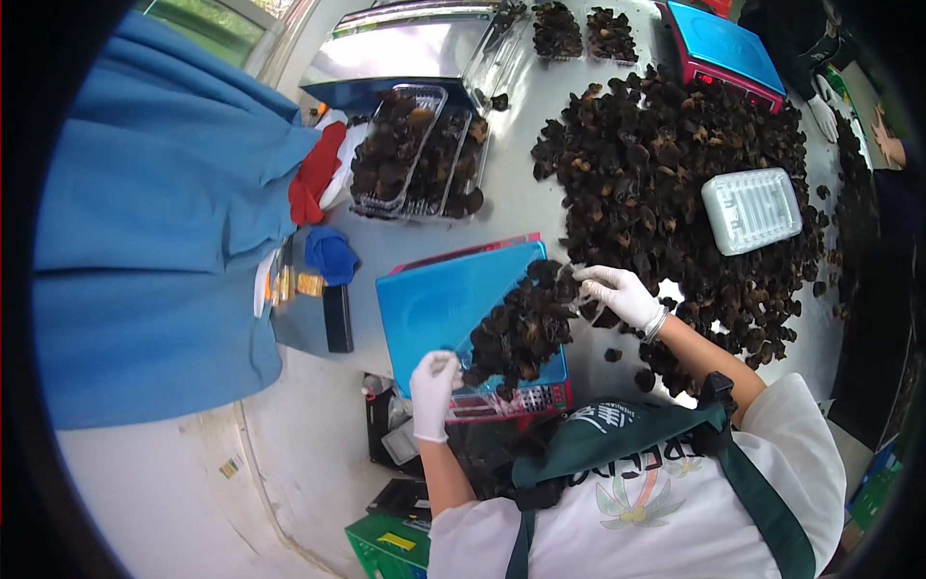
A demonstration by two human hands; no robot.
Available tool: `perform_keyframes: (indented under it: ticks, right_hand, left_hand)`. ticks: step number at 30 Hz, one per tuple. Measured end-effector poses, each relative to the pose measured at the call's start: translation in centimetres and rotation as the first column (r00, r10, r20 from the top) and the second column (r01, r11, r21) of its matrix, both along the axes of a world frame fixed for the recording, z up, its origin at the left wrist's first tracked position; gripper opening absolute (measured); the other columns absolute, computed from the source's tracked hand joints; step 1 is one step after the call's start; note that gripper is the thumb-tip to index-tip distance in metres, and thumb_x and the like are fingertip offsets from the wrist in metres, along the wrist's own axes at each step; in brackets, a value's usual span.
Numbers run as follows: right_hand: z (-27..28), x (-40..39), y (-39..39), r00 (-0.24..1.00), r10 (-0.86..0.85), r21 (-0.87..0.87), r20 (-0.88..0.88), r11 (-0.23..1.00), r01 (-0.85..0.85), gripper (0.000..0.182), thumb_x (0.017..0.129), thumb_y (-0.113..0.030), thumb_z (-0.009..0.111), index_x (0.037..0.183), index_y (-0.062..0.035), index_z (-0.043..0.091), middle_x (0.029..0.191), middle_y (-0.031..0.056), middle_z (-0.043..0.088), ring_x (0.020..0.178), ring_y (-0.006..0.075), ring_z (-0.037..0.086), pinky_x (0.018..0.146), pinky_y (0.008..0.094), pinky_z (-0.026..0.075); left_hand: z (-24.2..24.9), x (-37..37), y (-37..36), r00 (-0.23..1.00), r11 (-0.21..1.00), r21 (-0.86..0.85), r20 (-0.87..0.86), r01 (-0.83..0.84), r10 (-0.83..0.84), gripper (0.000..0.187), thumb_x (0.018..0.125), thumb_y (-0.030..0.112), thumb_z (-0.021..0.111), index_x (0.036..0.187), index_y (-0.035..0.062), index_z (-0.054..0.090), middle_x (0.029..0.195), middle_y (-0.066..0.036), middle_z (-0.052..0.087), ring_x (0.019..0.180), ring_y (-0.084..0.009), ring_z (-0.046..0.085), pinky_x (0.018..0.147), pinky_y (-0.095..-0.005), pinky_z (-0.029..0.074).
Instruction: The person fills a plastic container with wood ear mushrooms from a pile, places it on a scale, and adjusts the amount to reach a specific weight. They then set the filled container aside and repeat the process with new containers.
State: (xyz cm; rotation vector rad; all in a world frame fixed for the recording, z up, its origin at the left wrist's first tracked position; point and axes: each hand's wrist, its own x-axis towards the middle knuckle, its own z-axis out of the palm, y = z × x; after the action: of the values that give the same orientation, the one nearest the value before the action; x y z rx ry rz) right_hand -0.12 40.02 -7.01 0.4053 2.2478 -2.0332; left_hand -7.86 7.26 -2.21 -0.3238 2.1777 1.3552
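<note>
A clear plastic tray heaped with wood ear mushrooms (521, 328) is tilted over the blue pan of a scale (413, 314). Its near left corner is pinched by my left hand (434, 391), in a white glove. On the opposite end, my right hand (622, 294), also gloved in white, has its fingers closed on the tray's edge. Whether the tray's underside touches the pan is hidden by the mushrooms. Right of the scale spreads a large pile of loose wood ear mushrooms (637, 183), close to my right hand.
A stack of empty clear trays (752, 212) lies on the pile. Filled trays (395, 150) stand beyond the scale, near a metal box (405, 48). A second blue scale (728, 48) is at the back. Another person's gloved hand (823, 118) shows at right. A blue curtain (164, 222) hangs left.
</note>
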Motion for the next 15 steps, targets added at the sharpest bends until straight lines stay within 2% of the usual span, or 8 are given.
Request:
perform_keyframes:
  ticks: [3,4,6,7,9,11,14,15]
  right_hand:
    - [3.0,-4.5,3.0,1.0,-0.002,0.217,0.005,0.976,0.001,0.026,0.092,-0.02,0.054,0.104,0.0008,0.061,0.09,0.0065,0.063,0.081,0.0089,0.056,0.075,0.0254,0.048]
    - [3.0,-7.0,4.3,0.985,0.074,0.451,-0.153,0.893,0.003,0.026,0.091,-0.021,0.053,0.103,0.0016,0.061,0.093,0.0093,0.064,0.082,0.0134,0.059,0.076,0.0277,0.048]
    - [1.1,-13.4,7.0,0.975,-0.019,0.435,-0.219,0.893,0.115,0.024,0.088,-0.019,0.054,0.102,-0.0009,0.062,0.102,0.0135,0.063,0.095,0.0279,0.059,0.085,0.0344,0.046]
    - [-1.1,-17.2,8.7,0.9,0.116,0.62,-0.42,0.761,0.191,0.024,0.081,-0.015,0.056,0.102,-0.004,0.06,0.095,0.0143,0.061,0.093,0.0338,0.055,0.082,0.0383,0.046]
    - [-4.1,-24.6,10.9,0.845,0.185,0.713,-0.502,0.641,0.284,0.031,0.078,-0.015,0.058,0.109,-0.0075,0.056,0.102,0.0126,0.059,0.096,0.0323,0.052,0.085,0.0393,0.044]
    - [-6.6,-31.5,12.2,0.845,0.206,0.78,-0.494,0.535,0.326,0.036,0.076,-0.015,0.059,0.11,-0.0085,0.053,0.104,0.0121,0.057,0.098,0.0329,0.051,0.085,0.0399,0.044]
    - [-9.9,-37.1,12.1,0.89,0.126,0.78,-0.438,0.546,0.306,0.031,0.074,-0.02,0.062,0.103,-0.01,0.056,0.101,0.0106,0.058,0.098,0.0318,0.051,0.083,0.0427,0.044]
    - [-10.1,-37.3,11.8,0.915,0.158,0.806,-0.372,0.544,0.233,0.027,0.074,-0.021,0.062,0.099,-0.0109,0.057,0.099,0.01,0.058,0.097,0.0319,0.051,0.081,0.0428,0.044]
  left_hand:
    - [0.5,-0.2,0.0,0.999,1.0,-0.025,0.032,-0.007,0.008,0.009,0.086,0.01,0.06,0.088,0.0003,0.06,0.076,-0.004,0.061,0.066,-0.0088,0.058,0.057,-0.0226,0.05]
    - [0.7,-0.3,0.1,0.999,0.999,-0.039,0.039,-0.011,0.012,0.01,0.086,0.011,0.06,0.087,0.0007,0.06,0.075,-0.003,0.061,0.065,-0.0087,0.058,0.057,-0.0225,0.05]
    - [0.9,-0.3,0.3,0.999,0.999,-0.034,0.03,-0.022,0.023,0.01,0.086,0.01,0.06,0.089,0.0007,0.06,0.076,-0.003,0.061,0.065,-0.0088,0.058,0.057,-0.0225,0.049]
    - [0.9,-0.1,0.3,0.999,0.998,-0.042,0.023,-0.04,0.041,0.01,0.086,0.01,0.06,0.09,0.0006,0.061,0.076,-0.003,0.061,0.065,-0.0088,0.058,0.056,-0.0224,0.049]
    - [1.2,0.2,0.7,0.996,0.993,-0.065,0.004,-0.093,0.094,0.01,0.085,0.008,0.061,0.091,0.0002,0.061,0.075,-0.003,0.061,0.064,-0.0084,0.057,0.055,-0.0217,0.048]
    - [1.7,0.6,1.5,0.987,0.982,-0.101,-0.02,-0.162,0.161,0.01,0.084,0.005,0.062,0.091,-0.0006,0.061,0.075,-0.004,0.061,0.064,-0.0079,0.057,0.054,-0.0205,0.046]
    - [1.9,1.4,1.9,0.963,0.951,-0.161,0.003,-0.265,0.269,0.012,0.083,0.005,0.062,0.094,-0.0006,0.061,0.076,-0.004,0.062,0.064,-0.0072,0.056,0.053,-0.0199,0.045]
    - [2.3,1.5,2.4,0.962,0.942,-0.197,-0.014,-0.271,0.274,0.013,0.083,0.004,0.061,0.095,-0.0003,0.062,0.076,-0.004,0.062,0.064,-0.0073,0.056,0.052,-0.0198,0.046]
